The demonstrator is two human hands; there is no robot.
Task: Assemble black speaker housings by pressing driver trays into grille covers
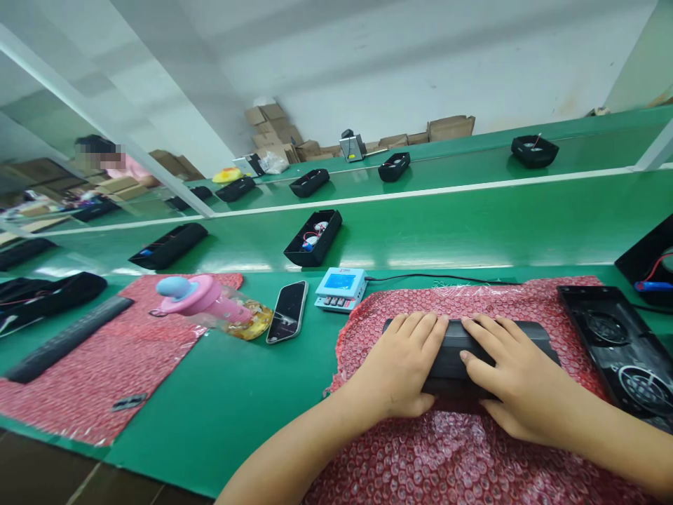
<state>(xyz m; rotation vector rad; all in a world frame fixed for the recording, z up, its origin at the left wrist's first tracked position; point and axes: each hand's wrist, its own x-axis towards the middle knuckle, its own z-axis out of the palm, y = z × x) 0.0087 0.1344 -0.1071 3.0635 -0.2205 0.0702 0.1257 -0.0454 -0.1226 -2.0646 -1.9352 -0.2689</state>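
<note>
The left hand's fingers (420, 330) lie close together and bend over the top of a long black case (531, 333). The thumb is tucked at the near side, so the left hand (399, 365) clasps the case. The right hand's fingers (486, 337) lie a bit spread across the top, with the thumb along the near side. The right hand (512, 372) holds the case down too. The two hands almost touch in the middle.

The case lies flat on a red bubble wrap sheet (420, 449). The sheet is spread on the green bench (236, 393), near its front edge and toward its right end.

I think the sheet is soft and slippery. A hard push could make the case slide or roll away from the hands. If the push is uneven, one end might tip up. The black speaker panel (615, 344) lies just beside the case's right end and could get bumped.

The case is dark, smooth and rounded, long and thin. Only its middle and right end show past the hands. I see no marks on it.

Farther back on the bench are a small blue tester box (341, 287) and a phone (287, 312). A pink toy-like thing (202, 298) lies to the left of the phone.
</note>
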